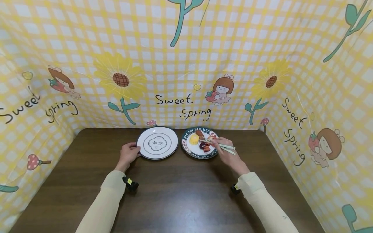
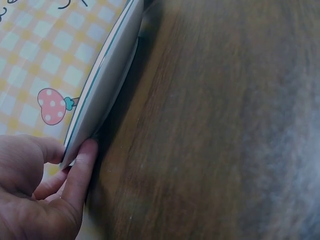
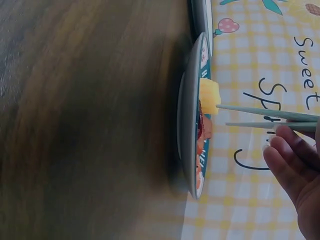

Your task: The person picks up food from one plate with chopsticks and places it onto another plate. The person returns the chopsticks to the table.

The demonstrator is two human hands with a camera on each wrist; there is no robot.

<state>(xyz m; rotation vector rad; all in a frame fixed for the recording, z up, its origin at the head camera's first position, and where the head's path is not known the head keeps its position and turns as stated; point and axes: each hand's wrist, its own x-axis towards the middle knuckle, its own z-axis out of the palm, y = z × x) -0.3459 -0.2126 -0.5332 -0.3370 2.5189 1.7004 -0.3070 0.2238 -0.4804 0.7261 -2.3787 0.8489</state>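
My left hand [image 1: 129,154] pinches the rim of a white plate [image 1: 145,142] with a printed emblem in its middle; the left wrist view shows thumb above and fingers under the rim [image 2: 107,75]. In my right hand [image 1: 226,152] I hold a pair of pale green chopsticks [image 1: 227,147], their tips over the second plate [image 1: 192,154], which has a dark green lettered rim. A yellow food piece [image 1: 194,139], a brown piece [image 1: 199,133] and several reddish pieces [image 1: 206,148] lie on it. In the right wrist view the chopstick tips stand slightly apart beside the yellow piece [image 3: 209,96].
Both plates stand side by side at the back of a dark wooden table [image 1: 180,194]. A yellow checked cloth [image 1: 175,64] with flowers and lettering hangs close behind them and along both sides. Each wrist wears a small black camera [image 1: 131,185].
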